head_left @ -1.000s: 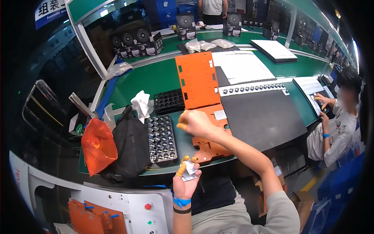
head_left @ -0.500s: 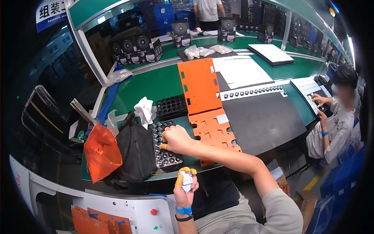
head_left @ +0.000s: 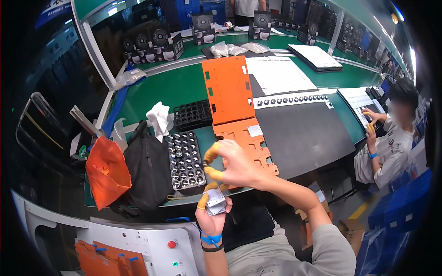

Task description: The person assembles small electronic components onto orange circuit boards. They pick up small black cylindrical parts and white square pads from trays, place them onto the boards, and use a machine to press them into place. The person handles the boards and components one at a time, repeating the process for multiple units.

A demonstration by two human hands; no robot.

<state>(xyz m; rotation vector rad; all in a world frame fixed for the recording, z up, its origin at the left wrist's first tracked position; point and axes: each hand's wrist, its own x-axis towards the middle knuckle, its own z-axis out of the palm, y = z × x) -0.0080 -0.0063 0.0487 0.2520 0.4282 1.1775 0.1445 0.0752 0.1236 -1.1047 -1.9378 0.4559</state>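
Observation:
My left hand, with yellow finger cots and a blue wrist strap, grips a small stack of square silver-white plates in front of the bench edge. My right hand, also in yellow finger cots, pinches a small dark round part between thumb and finger, just above and beyond the plates. Left of it lies a black tray with rows of shiny round parts. Behind my right hand is an orange fixture with its panel raised; one silver plate sits on its lower half.
Left of the tray are a black bag, an orange bag and a white cloth. A second black tray stands behind. A dark mat and a strip of round parts lie rightward. A co-worker sits far right.
My right hand has drawn back from the tray toward my left hand, now with a small round part in its pinch. The plates in my left hand have tilted. The whole view has shifted slightly.

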